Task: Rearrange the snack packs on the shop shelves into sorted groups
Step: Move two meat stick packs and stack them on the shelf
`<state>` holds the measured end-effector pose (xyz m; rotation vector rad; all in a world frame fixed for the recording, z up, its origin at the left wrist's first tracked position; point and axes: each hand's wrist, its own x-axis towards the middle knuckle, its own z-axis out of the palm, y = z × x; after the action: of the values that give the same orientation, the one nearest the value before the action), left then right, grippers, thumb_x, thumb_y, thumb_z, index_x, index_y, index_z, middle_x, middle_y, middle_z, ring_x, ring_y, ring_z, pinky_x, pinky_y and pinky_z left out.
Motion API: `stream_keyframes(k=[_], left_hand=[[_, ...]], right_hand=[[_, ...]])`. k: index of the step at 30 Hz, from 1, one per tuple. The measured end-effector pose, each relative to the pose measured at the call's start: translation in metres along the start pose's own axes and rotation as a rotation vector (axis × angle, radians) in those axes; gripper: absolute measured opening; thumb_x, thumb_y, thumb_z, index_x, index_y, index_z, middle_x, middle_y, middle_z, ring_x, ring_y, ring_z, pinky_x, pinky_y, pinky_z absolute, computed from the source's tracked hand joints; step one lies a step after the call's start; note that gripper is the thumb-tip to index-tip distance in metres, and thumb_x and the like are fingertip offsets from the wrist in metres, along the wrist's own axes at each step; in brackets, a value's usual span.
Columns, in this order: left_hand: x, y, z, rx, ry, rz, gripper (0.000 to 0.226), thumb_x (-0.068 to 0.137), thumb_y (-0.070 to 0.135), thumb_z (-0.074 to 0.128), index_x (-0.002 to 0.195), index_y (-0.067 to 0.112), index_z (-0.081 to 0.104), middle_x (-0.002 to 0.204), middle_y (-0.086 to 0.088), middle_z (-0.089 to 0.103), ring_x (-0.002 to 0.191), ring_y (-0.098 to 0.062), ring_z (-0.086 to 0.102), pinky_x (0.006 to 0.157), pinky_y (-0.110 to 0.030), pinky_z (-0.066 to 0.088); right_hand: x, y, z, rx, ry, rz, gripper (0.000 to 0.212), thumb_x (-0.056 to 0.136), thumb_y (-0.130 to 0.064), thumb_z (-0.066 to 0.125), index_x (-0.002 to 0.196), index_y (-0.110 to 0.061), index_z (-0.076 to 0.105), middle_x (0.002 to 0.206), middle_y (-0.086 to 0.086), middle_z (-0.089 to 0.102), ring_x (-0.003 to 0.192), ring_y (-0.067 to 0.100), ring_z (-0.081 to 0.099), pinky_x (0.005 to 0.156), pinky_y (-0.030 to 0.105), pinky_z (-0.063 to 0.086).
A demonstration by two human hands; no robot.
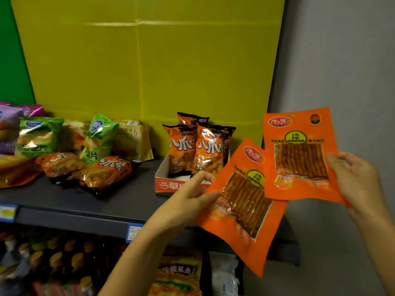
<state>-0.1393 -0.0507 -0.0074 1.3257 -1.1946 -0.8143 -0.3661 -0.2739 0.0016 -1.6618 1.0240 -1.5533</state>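
I hold two flat orange packs of spicy strips in front of the shelf's right end. My left hand grips the lower pack by its left edge; that pack is tilted. My right hand grips the upper pack by its right edge, upright and overlapping the lower one. Behind them, orange and black snack bags stand in an open cardboard box. Two more of those bags lie flat on the dark shelf.
Green chip bags, a yellowish pack and purple packs crowd the shelf's left part. Yellow and green boards back the shelf; a grey wall is at right. The lower shelf holds bottles and more packs.
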Motion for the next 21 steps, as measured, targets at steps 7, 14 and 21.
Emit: stream_keyframes(k=[7,14,21], left_hand=[[-0.073,0.009,-0.111,-0.139,0.549,0.189,0.021,0.091,0.005,0.046,0.096,0.021,0.056,0.072,0.006,0.072,0.060,-0.006,0.066,0.051,-0.018,0.052],[-0.199,-0.001,-0.232,0.017,0.975,0.182,0.024,0.093,0.003,0.042,0.089,0.024,0.054,0.078,-0.004,0.059,0.044,0.000,0.060,0.040,-0.013,0.047],[-0.337,-0.009,-0.341,0.085,1.220,0.126,0.023,0.094,0.006,0.043,0.090,0.026,0.055,0.088,-0.003,0.061,0.054,-0.001,0.063,0.045,-0.012,0.049]], right_hand=[[-0.042,-0.067,0.089,0.153,-0.264,-0.126,0.017,0.094,-0.033,0.047,0.096,-0.021,0.059,0.076,-0.009,0.063,0.056,0.003,0.062,0.055,0.022,0.042],[-0.120,-0.127,0.232,0.216,-0.571,-0.205,0.023,0.092,-0.040,0.048,0.077,-0.032,0.063,0.062,-0.017,0.069,0.062,0.001,0.064,0.066,0.026,0.052],[-0.260,-0.199,0.374,0.330,-0.820,-0.147,0.016,0.085,-0.038,0.053,0.077,-0.027,0.062,0.084,0.010,0.072,0.081,0.030,0.067,0.084,0.055,0.051]])
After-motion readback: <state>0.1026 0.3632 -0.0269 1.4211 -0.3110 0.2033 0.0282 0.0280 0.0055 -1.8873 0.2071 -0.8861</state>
